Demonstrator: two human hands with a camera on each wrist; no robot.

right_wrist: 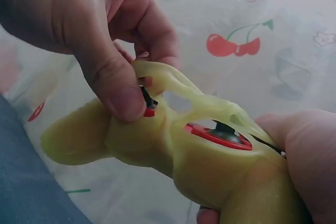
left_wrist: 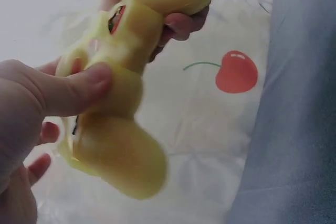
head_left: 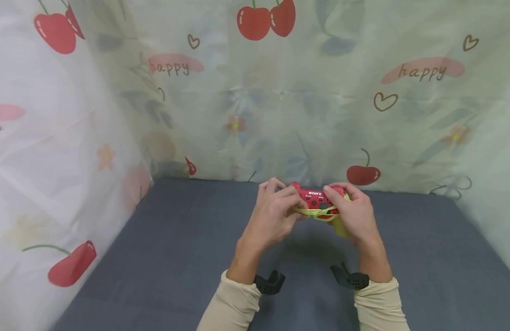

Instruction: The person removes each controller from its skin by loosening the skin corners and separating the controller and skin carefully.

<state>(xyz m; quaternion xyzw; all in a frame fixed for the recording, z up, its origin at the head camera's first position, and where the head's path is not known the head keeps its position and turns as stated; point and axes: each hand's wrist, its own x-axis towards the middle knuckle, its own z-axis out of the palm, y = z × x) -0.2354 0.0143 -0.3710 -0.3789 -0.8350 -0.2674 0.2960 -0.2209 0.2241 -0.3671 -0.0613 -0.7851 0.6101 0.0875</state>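
Both hands hold a red game controller (head_left: 314, 194) marked SONY, partly inside a stretchy yellow cover (head_left: 340, 226). The left hand (head_left: 277, 209) pinches the cover's edge between thumb and fingers; its thumb (left_wrist: 97, 74) presses on the yellow surface in the left wrist view. Around the other, covered end curls the right hand (head_left: 356, 214), its thumb on the controller's face in the head view. A black thumbstick (right_wrist: 224, 127) and red casing (right_wrist: 212, 136) show through a cover opening in the right wrist view. Strips of the cover stretch across the controller's lower face.
Below the hands lies a dark grey tabletop (head_left: 176, 257). Cloth printed with cherries (head_left: 255, 23) and the word happy hangs at the back and both sides. Black wrist mounts (head_left: 270, 282) sit at both sleeve cuffs.
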